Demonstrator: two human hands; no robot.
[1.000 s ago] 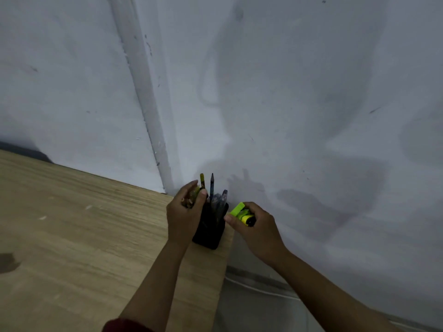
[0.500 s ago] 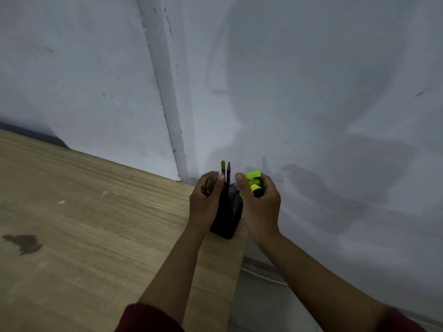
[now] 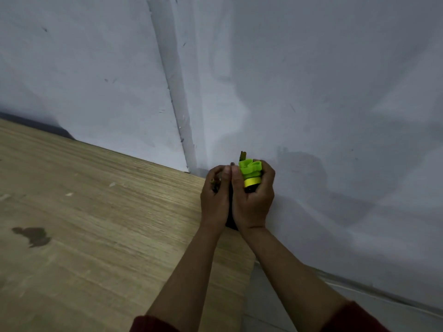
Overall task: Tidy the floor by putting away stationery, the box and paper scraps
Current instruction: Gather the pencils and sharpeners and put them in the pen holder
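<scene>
While both hands press together at the far corner of the wooden bench [image 3: 100, 212], the right hand [image 3: 254, 200] is curled tight around a bundle of green-and-yellow highlighters [image 3: 250, 172], caps pointing up. The left hand [image 3: 215, 200] is closed too, gripping what look like a few thin pens or pencils [image 3: 215, 184], though they are mostly hidden. Between the palms a dark pen holder [image 3: 230, 221] shows only as a sliver, standing right at the bench edge beside the white wall [image 3: 311, 92]. A pencil tip [image 3: 242, 155] pokes up behind the highlighters.

Judging by their look, the highlighters are light, rigid plastic with smooth, slightly slippery barrels, so holding them around the middle as a bunch seems sound. The holder is probably light and easily tipped, so steadying its sides low down would help.
</scene>
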